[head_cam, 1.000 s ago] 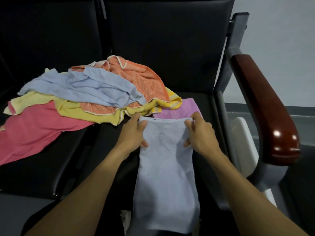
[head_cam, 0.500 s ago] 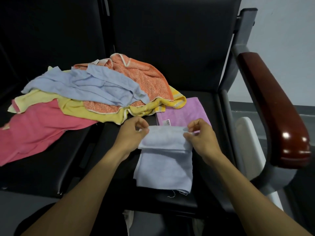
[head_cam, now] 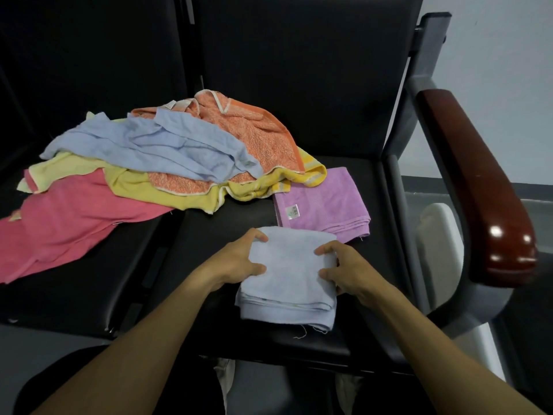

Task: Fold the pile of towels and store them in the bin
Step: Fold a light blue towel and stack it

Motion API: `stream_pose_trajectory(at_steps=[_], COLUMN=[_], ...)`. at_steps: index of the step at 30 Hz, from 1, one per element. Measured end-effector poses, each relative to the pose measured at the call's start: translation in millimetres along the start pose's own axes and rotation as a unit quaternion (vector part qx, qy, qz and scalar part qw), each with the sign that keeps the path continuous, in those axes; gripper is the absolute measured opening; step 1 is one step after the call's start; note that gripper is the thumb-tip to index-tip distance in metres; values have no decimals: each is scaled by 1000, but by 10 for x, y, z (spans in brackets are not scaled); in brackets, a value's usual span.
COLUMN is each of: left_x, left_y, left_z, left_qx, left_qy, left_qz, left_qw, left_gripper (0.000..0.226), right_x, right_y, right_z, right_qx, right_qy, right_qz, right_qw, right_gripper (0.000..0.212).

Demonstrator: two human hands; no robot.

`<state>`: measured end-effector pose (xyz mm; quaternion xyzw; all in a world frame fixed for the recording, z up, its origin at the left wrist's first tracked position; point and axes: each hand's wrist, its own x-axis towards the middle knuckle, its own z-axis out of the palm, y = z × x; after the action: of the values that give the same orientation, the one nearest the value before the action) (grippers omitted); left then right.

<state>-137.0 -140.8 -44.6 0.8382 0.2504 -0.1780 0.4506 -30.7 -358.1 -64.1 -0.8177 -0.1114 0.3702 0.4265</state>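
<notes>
Both hands, left hand (head_cam: 239, 259) and right hand (head_cam: 347, 265), keep a narrow grip on the folded pale-blue terry towel (head_cam: 288, 283), holding its layers aligned on the black padded seat (head_cam: 224, 223), near the folded lilac towel (head_cam: 321, 202).

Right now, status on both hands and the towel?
Left hand and right hand grip the folded light blue towel at its sides on the black seat. Unfolded pile waits behind. No bin identifiable.

Black bench seats (head_cam: 89, 295), pale wall (head_cam: 502, 70)
</notes>
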Motion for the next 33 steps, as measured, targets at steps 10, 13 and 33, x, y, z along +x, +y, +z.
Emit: stream_pose_trajectory(at_steps=[10, 13, 33], left_x=[-8, -3, 208], left_y=[-29, -34, 37], left_z=[34, 42, 629], left_qx=[48, 52, 269], left_qy=[-33, -23, 179], left_qz=[21, 23, 159], left_qw=[998, 998, 933], left_gripper=[73, 79, 59], right_x=[-46, -50, 54], right_y=[4, 6, 70], right_z=[28, 18, 610], right_qx=[-63, -67, -398], right_qy=[-13, 4, 110], right_qz=[-20, -45, -235], right_qw=[998, 997, 880], right_gripper=[72, 74, 59])
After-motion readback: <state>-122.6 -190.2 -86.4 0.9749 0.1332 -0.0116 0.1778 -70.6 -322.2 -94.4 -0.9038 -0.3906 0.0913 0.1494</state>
